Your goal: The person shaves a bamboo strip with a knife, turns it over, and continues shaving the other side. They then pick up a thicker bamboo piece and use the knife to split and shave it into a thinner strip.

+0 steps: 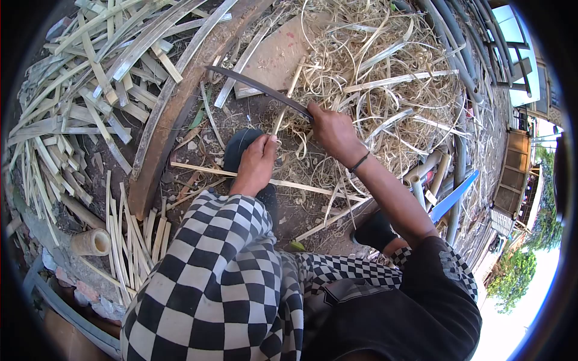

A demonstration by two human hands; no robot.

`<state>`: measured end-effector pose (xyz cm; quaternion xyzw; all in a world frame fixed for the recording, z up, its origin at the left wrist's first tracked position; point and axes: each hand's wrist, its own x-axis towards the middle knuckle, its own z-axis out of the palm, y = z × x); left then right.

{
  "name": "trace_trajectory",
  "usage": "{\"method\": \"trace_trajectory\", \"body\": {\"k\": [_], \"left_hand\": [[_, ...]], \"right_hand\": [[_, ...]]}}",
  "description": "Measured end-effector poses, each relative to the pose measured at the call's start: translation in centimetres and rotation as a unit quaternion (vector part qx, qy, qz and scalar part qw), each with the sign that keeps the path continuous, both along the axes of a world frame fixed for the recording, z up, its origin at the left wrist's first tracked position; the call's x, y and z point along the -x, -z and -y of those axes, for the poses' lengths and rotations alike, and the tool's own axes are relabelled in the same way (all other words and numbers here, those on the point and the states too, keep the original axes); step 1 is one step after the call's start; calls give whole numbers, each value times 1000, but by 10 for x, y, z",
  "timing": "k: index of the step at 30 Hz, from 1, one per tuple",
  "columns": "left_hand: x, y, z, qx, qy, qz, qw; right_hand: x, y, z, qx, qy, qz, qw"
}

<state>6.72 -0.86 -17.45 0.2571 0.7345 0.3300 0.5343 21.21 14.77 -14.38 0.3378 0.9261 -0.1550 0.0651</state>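
Note:
My right hand [334, 135] is closed around the handle of a machete [259, 88], its handle hidden in the fist. The long dark blade points up and to the left, crossing over a thin bamboo strip [296, 79] in this view. My left hand [255, 163] grips the near end of that strip, thumb laid along it, close above my dark shoe [241, 147]. The strip slants away from me toward a flat board [280, 51]. Below the left hand, another long bamboo strip [307, 188] lies across the ground.
Curly bamboo shavings [385, 66] heap up ahead and to the right. Split bamboo pieces [66, 120] pile up at the left, behind a wooden beam [158, 138]. A bundle of thin strips [129, 240] lies nearer me. A blue saw blade [454, 195] rests at the right by bamboo tubes [430, 171].

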Motion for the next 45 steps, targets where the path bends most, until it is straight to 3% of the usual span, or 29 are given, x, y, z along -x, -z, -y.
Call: {"method": "trace_trajectory", "body": {"k": [2, 5, 7, 9, 11, 13, 15, 16, 18, 21, 25, 30, 31, 33, 35, 37, 43, 45], "left_hand": [[0, 1, -1, -15, 4, -23, 1000], [1, -1, 3, -12, -19, 32, 999], [1, -1, 3, -4, 1, -7, 1000], [0, -1, 1, -9, 8, -20, 1000], [1, 1, -1, -16, 17, -34, 999], [0, 1, 3, -15, -4, 8, 1000], [1, 3, 3, -5, -2, 2, 1000], [0, 2, 2, 0, 0, -3, 1000], [-2, 1, 1, -8, 6, -16, 1000], [0, 3, 0, -18, 6, -27, 999], [-3, 11, 4, -59, -13, -20, 998], [-3, 10, 3, -54, 0, -52, 997], [-3, 10, 5, -44, -3, -40, 998], [-2, 7, 4, -30, 0, -31, 999], [-2, -2, 0, -21, 3, -23, 999], [-1, -12, -3, -24, 30, -46, 998], [1, -1, 1, -17, 17, -43, 999], [-3, -1, -2, -29, 25, -68, 997]], "right_hand": [[-2, 1, -2, 8, 17, 8, 1000], [4, -19, 0, 26, 40, 7, 999], [-4, -14, 1, 8, -23, -94, 995], [-4, -7, -1, 8, -8, -66, 998], [-2, -6, -5, 27, 29, 35, 999], [-3, -16, -1, 10, 11, 19, 1000], [-6, -21, 3, -10, -33, -89, 995], [-8, -14, 1, -10, -32, -88, 996], [-7, 1, -7, 2, 15, 40, 999], [-7, -7, -7, 26, 23, 16, 999], [-7, -12, 5, -32, -42, -91, 994], [-6, -4, -2, -11, 6, 13, 1000], [-7, -10, 3, -8, 6, 14, 1000], [-8, -14, 10, -15, -12, -91, 996], [-11, -2, 4, -14, -16, -88, 996], [-6, -1, -2, -10, 5, 17, 1000], [-6, -9, 3, -14, -40, -87, 995], [-6, 1, -3, -14, -17, -26, 999]]}}
